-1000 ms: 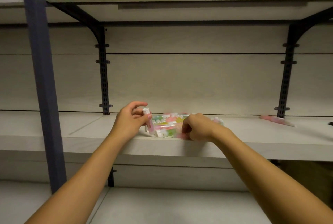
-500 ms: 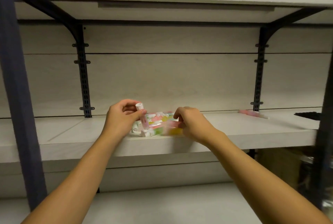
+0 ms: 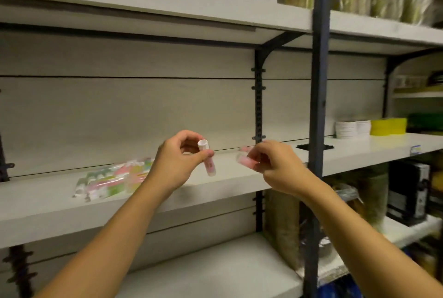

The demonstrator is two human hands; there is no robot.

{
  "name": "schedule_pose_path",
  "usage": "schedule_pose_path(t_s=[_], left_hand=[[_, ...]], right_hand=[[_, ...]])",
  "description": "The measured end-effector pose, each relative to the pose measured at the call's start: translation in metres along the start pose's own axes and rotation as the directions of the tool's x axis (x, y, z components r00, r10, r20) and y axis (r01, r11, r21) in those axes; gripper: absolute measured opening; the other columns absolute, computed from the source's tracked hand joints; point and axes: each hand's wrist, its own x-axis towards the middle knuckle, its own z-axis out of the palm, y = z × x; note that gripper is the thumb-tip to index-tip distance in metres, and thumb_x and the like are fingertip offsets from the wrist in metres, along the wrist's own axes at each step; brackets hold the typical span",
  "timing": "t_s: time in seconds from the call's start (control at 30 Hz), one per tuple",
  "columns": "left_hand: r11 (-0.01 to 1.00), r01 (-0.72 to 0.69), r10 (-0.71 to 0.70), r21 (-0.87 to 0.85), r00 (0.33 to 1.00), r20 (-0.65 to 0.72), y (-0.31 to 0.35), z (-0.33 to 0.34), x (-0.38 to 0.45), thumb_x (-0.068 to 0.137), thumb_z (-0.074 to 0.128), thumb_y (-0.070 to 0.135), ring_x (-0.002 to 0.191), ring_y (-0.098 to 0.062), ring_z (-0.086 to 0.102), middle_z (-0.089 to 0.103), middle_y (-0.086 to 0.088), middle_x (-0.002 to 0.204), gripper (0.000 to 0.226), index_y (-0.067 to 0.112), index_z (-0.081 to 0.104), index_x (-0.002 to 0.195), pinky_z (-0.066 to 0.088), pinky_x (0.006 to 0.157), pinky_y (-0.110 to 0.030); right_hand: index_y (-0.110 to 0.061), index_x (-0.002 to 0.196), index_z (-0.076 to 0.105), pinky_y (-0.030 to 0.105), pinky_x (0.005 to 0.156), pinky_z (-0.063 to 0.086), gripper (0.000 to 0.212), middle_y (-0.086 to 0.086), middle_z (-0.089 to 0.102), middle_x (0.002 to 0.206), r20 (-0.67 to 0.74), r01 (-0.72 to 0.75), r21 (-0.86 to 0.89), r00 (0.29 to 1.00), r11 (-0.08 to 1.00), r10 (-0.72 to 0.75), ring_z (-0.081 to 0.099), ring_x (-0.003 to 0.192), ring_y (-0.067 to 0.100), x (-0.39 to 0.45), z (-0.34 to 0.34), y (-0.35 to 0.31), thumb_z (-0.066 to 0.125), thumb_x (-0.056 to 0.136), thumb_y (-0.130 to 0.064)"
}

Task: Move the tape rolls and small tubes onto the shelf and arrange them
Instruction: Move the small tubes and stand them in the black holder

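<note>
Both hands' fingers pinch tubes: left hand white-capped tube, right hand pink tube

Right hand tube motion-blurred; tube pile blurred.

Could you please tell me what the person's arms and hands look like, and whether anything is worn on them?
Both forearms are bare to the frame's edge, with no sleeves showing. The left hand and right hand wear no gloves, and no rings, watch or bracelet are visible.

Both hands lifted off the shelf and moved right of the tube pile. The right hand picked up a pink tube; the left hand kept its white-capped tube.
</note>
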Motion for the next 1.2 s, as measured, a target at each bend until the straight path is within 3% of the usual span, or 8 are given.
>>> schedule_pose_path(t_s=[0.1,0.33,0.43,0.57,0.7,0.83,1.03,1.2], left_hand=[[1.0,-0.015,0.016,-0.006,0.997,0.07,0.015,0.055,0.001,0.079,0.083,0.02,0.089,-0.011,0.07,0.075,0.006,0.088,0.02,0.024,0.068,0.092,0.055,0.083,-0.031],[0.999,-0.035,0.033,0.011,0.985,0.168,0.054,0.174,0.0,0.083,0.081,0.028,0.09,-0.004,0.067,0.072,0.011,0.094,0.022,0.029,0.066,0.098,0.049,0.077,-0.022],[0.999,-0.031,0.027,0.023,0.984,0.177,0.068,0.22,0.0,0.083,0.08,0.028,0.091,-0.005,0.066,0.071,0.011,0.096,0.024,0.028,0.066,0.102,0.049,0.076,-0.021],[0.999,-0.04,0.036,0.019,0.979,0.2,0.082,0.274,0.001,0.083,0.08,0.027,0.092,-0.007,0.065,0.069,0.011,0.098,0.025,0.027,0.065,0.104,0.046,0.072,-0.017],[0.997,-0.063,0.049,0.053,0.971,0.236,0.091,0.318,0.004,0.083,0.08,0.03,0.093,-0.005,0.064,0.068,0.014,0.098,0.028,0.029,0.064,0.106,0.051,0.074,-0.02],[0.996,-0.068,0.051,0.063,0.968,0.246,0.094,0.354,0.017,0.084,0.08,0.031,0.092,-0.006,0.064,0.068,0.013,0.098,0.028,0.028,0.064,0.106,0.049,0.069,-0.017],[0.994,-0.086,0.067,0.072,0.97,0.234,0.081,0.402,0.048,0.085,0.078,0.032,0.091,-0.005,0.063,0.066,0.016,0.099,0.027,0.028,0.064,0.108,0.045,0.067,-0.015],[0.995,-0.087,0.073,0.057,0.973,0.218,0.065,0.436,0.079,0.087,0.077,0.028,0.09,-0.003,0.063,0.066,0.015,0.098,0.027,0.025,0.064,0.111,0.043,0.067,-0.01]], right_hand=[[-0.017,0.098,0.067,0.015,0.07,0.051,0.014,-0.02,0.058,0.092,-0.006,-0.076,0.032,0.997,0.997,0.076,0.059,0.089,0.0,-0.025,-0.035,0.036,0.064,0.092,-0.03],[-0.023,0.097,0.066,0.031,0.08,0.057,0.015,-0.008,0.062,0.095,-0.031,-0.244,-0.088,0.97,0.966,0.242,0.059,0.089,0.01,-0.071,-0.116,0.147,0.07,0.088,-0.011],[-0.022,0.097,0.066,0.031,0.078,0.057,0.009,-0.009,0.064,0.093,-0.035,-0.271,-0.093,0.962,0.958,0.269,0.06,0.087,0.009,-0.089,-0.146,0.187,0.072,0.09,-0.023],[-0.02,0.096,0.068,0.026,0.075,0.055,0.028,-0.008,0.065,0.091,-0.042,-0.296,-0.07,0.955,0.953,0.294,0.06,0.085,0.008,-0.108,-0.175,0.231,0.066,0.09,-0.047],[-0.025,0.092,0.067,0.028,0.074,0.057,0.007,-0.011,0.065,0.088,-0.047,-0.319,-0.126,0.948,0.939,0.316,0.061,0.084,0.009,-0.112,-0.191,0.279,0.07,0.091,-0.03],[-0.025,0.092,0.066,0.017,0.064,0.046,0.008,-0.011,0.064,0.088,-0.049,-0.327,-0.116,0.945,0.938,0.323,0.061,0.083,0.006,-0.107,-0.198,0.312,0.071,0.09,-0.019],[-0.025,0.095,0.065,0.016,0.066,0.045,0.006,-0.01,0.063,0.092,-0.043,-0.304,-0.119,0.953,0.945,0.301,0.059,0.086,0.007,-0.087,-0.193,0.361,0.07,0.091,-0.025],[-0.023,0.095,0.066,0.025,0.073,0.054,0.023,-0.008,0.064,0.093,-0.037,-0.27,-0.1,0.963,0.958,0.268,0.059,0.085,0.009,-0.043,-0.194,0.401,0.067,0.091,-0.045]])
